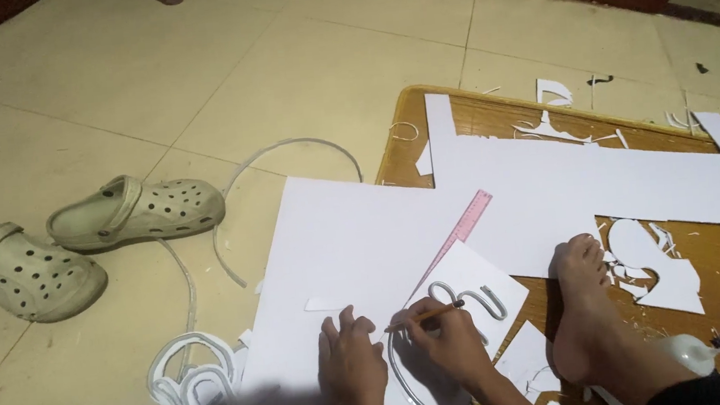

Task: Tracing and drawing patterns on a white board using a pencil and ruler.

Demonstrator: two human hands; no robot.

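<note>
My left hand point(350, 370) lies flat, fingers spread, on a large white sheet point(341, 239) beside a curved white-and-grey cut-out shape point(464, 296). My right hand point(453, 342) grips a pencil point(426, 315) whose tip points left, touching the sheet next to the shape's edge. A pink ruler point(464, 226) lies diagonally on the sheet just above the hands. My bare foot point(585, 309) rests to the right of my right hand on the wooden board point(491, 117).
More white sheets with cut-out holes point(601, 181) cover the wooden board, with paper scraps point(552, 90) scattered about. A pair of beige clogs point(77, 240) sits on the tiled floor at the left. Coiled white strips point(181, 392) lie at the lower left.
</note>
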